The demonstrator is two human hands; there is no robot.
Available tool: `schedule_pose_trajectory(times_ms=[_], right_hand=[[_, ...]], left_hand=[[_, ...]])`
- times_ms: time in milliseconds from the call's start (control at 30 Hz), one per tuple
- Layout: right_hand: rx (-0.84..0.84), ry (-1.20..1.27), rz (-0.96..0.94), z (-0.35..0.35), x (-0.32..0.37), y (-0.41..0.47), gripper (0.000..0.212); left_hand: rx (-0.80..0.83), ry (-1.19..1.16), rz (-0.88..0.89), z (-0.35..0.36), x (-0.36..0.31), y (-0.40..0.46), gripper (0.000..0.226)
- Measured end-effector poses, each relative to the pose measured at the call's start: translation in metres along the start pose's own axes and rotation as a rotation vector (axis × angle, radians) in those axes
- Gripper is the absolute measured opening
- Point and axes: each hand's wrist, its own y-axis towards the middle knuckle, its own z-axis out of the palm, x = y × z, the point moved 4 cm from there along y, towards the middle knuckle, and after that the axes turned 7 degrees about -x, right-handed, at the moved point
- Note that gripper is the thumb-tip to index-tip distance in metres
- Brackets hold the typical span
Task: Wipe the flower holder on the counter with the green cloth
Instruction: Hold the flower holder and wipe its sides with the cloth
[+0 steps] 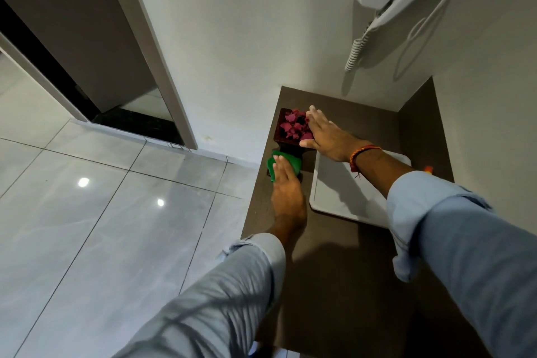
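At the left edge of the counter (334, 241), the flower holder (286, 131) is steadied for wiping by straight fingers of the right hand (325, 136), while the green cloth (293, 161) is pressed against it under flat fingers of the left hand (286, 183).

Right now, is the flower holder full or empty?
Full: pink petals heap up inside the dark flower holder; the right hand rests against its side.

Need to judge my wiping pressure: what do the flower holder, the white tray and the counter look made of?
The flower holder is dark reddish-brown with a slight sheen: likely lacquered wood, possibly ceramic. The tray is white, smooth and matte with rounded corners: probably plastic or melamine. The counter is flat matte brown with a faint grain: seemingly laminate.
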Motion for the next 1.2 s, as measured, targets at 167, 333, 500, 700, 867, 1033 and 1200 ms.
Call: schedule_pose_trajectory(times_ms=[167, 333, 500, 700, 867, 1033, 1200], right_hand=[[0.014, -0.014, -0.021, 0.001, -0.003, 0.004, 0.085], [0.010, -0.017, -0.030, 0.001, -0.004, 0.002, 0.085], [0.008, -0.042, -0.032, -0.001, -0.002, 0.000, 0.084], [-0.011, -0.047, -0.040, 0.000, -0.002, 0.001, 0.084], [0.001, -0.042, -0.053, 0.000, -0.003, 0.001, 0.085], [0.000, -0.031, -0.047, 0.001, -0.003, 0.001, 0.085], [-0.041, 0.010, -0.017, 0.000, -0.001, -0.005, 0.084]], left_hand=[[0.179, 0.397, 0.158, 0.027, 0.037, -0.002, 0.080], [0.369, 0.620, 0.392, 0.028, 0.046, 0.001, 0.066], [0.121, 0.051, 0.114, -0.011, 0.023, -0.001, 0.072], [0.050, 0.136, 0.090, 0.018, 0.007, 0.001, 0.082], [0.279, 0.507, 0.326, 0.054, 0.022, -0.009, 0.072], [0.483, 0.735, 0.480, 0.047, 0.013, 0.003, 0.058], [0.675, 0.691, 0.430, 0.008, 0.004, 0.023, 0.028]])
